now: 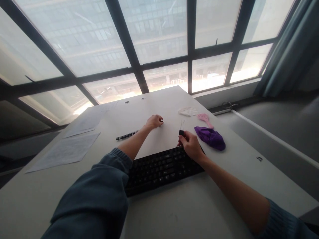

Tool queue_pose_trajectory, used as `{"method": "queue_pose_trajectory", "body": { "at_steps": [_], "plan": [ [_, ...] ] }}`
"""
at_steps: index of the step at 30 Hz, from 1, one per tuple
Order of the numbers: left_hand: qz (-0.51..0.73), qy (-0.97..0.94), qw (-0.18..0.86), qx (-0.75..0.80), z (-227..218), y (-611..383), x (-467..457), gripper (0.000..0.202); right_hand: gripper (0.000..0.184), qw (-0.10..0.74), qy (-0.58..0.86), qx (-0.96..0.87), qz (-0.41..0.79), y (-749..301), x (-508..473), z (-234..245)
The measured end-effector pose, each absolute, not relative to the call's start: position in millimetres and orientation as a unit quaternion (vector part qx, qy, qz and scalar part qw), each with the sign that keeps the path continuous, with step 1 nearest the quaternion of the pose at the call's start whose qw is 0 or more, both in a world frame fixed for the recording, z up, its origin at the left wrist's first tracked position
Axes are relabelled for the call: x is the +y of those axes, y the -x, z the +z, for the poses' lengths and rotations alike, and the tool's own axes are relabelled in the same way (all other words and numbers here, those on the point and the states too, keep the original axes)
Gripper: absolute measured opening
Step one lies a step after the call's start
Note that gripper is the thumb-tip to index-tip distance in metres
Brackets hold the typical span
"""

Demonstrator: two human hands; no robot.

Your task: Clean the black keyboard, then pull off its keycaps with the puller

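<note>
Quantities on the white table [154, 212]: 1 black keyboard [161, 166], 1 row of small black keycaps [127, 135] with at least 6 visible, 1 purple cloth item [211, 138], 1 pink hairbrush [203, 117], 1 clear plastic wrapper [187, 111] and at least 2 paper sheets [62, 154].

Right hand [190, 146]: fingers closed around the black handle of 1 wire tool [181, 132]. The handle is upright; its 2 thin wire prongs point away from the person and stand apart. The hand is at the far right corner of the keyboard.

Left hand [154, 121]: fingers curled, thumb and forefinger nearly together at 1 small black piece [162, 122], which is largely covered. The hand is beyond the keyboard, at the table surface.

Keyboard position: in front of the person, between the 2 forearms. Keycap row: left of the left hand, its right end at the forearm. Purple item and hairbrush: to the right of the right hand. Paper sheets: left side of the table.
</note>
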State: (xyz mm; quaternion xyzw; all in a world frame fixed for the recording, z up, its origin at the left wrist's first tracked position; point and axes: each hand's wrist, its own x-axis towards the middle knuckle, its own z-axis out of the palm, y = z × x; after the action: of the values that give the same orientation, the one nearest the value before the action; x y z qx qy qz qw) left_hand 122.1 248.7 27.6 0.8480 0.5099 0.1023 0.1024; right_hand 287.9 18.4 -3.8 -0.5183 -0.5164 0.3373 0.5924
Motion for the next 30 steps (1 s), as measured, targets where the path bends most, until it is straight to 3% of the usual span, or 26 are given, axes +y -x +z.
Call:
{"method": "queue_pose_trajectory", "body": {
  "at_steps": [7, 14, 30],
  "plan": [
    [0.100, -0.858, 0.116, 0.491, 14, -114, 262, 0.036, 0.021, 0.586, 0.522, -0.523, 0.333, -288, 19, -7],
    [0.082, -0.859, 0.141, 0.485, 19, -95, 270, 0.056, 0.021, 0.590, 0.519, -0.517, 0.338, -288, 19, -4],
    [0.097, -0.862, 0.156, 0.472, 8, -91, 277, 0.053, 0.022, 0.592, 0.519, -0.519, 0.334, -288, 19, -7]
  ]
}}
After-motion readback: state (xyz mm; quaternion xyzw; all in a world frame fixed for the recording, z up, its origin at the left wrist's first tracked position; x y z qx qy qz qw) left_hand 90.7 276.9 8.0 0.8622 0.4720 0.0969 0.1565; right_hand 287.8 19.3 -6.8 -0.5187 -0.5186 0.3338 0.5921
